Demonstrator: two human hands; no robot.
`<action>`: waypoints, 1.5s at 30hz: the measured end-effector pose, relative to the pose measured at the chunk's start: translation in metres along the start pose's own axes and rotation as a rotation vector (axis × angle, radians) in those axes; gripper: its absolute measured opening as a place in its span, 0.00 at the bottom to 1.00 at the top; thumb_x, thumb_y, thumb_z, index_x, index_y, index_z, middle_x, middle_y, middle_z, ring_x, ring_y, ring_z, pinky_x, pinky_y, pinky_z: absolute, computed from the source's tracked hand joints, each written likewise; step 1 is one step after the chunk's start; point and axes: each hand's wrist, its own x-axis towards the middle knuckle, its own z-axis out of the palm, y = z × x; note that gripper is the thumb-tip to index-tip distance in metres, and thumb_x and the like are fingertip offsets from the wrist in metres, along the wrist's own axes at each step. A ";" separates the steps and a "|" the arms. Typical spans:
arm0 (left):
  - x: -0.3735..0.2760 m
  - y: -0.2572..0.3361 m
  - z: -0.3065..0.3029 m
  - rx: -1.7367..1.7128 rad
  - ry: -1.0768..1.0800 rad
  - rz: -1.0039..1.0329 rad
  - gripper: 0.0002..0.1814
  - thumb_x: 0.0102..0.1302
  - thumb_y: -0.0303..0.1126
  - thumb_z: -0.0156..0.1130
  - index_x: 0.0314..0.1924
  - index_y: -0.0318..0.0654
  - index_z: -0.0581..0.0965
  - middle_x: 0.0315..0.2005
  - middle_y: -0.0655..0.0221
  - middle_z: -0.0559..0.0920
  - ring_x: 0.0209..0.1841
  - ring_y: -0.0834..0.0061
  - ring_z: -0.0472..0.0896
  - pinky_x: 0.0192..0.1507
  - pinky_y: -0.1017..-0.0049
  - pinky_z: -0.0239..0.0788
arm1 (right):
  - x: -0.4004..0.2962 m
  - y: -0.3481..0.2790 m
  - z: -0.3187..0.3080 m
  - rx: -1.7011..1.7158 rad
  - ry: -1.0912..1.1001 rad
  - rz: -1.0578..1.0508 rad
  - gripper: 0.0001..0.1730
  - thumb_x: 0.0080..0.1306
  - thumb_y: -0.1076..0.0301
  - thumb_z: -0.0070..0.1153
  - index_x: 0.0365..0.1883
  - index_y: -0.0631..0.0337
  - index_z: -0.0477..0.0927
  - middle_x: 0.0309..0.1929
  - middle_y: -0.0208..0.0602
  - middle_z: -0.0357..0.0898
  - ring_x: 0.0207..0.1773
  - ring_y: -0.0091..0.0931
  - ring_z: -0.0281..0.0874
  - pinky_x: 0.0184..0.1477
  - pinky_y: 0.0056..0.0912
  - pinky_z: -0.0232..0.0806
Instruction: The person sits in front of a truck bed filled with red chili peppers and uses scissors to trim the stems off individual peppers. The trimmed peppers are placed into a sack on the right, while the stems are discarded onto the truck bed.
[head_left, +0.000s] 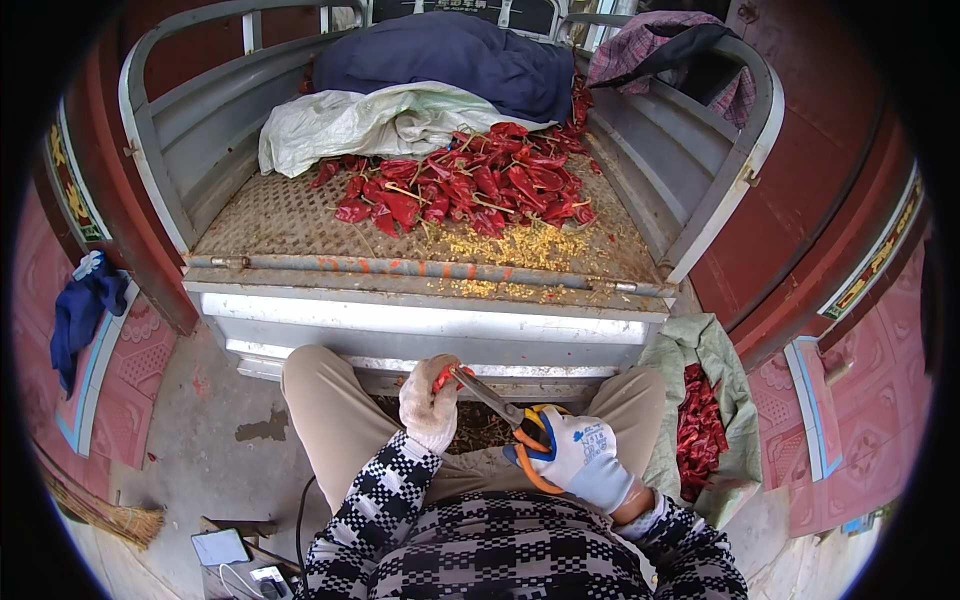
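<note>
My left hand, in a soiled white knit glove, grips a red chili pepper, mostly hidden by the fingers. My right hand, gloved in white with a blue edge, holds scissors with orange and yellow handles. Their blades point up and left, and the tips reach the pepper; whether they are cutting it cannot be told. Beyond the hands, a heap of dried red chili peppers lies on the rusty truck bed. Yellow seeds are scattered along its near side.
A woven sack holding red pepper pieces stands by my right knee. The lowered tailgate hangs before my knees. A white sack and dark blue cloth cover the heap's back. Lower left are a phone and a broom.
</note>
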 end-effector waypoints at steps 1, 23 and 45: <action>-0.001 0.001 -0.001 -0.003 -0.014 -0.026 0.12 0.61 0.24 0.56 0.45 0.30 0.78 0.34 0.60 0.83 0.35 0.69 0.82 0.41 0.74 0.74 | 0.000 0.000 0.000 -0.008 -0.020 0.006 0.32 0.58 0.43 0.62 0.48 0.63 0.74 0.26 0.47 0.81 0.27 0.42 0.81 0.31 0.42 0.72; 0.004 -0.006 0.002 -0.614 -0.093 -0.764 0.20 0.58 0.25 0.62 0.52 0.36 0.73 0.30 0.74 0.78 0.25 0.85 0.73 0.26 0.82 0.65 | 0.145 0.172 -0.106 -0.298 0.167 0.696 0.27 0.60 0.43 0.55 0.42 0.58 0.85 0.43 0.46 0.85 0.47 0.39 0.83 0.49 0.40 0.73; 0.010 -0.013 -0.020 -0.923 -0.182 -1.038 0.17 0.65 0.37 0.60 0.51 0.37 0.74 0.28 0.72 0.75 0.24 0.82 0.70 0.28 0.79 0.67 | 0.292 0.036 -0.111 -0.021 0.559 0.175 0.24 0.64 0.54 0.56 0.56 0.54 0.78 0.47 0.47 0.82 0.52 0.42 0.79 0.56 0.43 0.69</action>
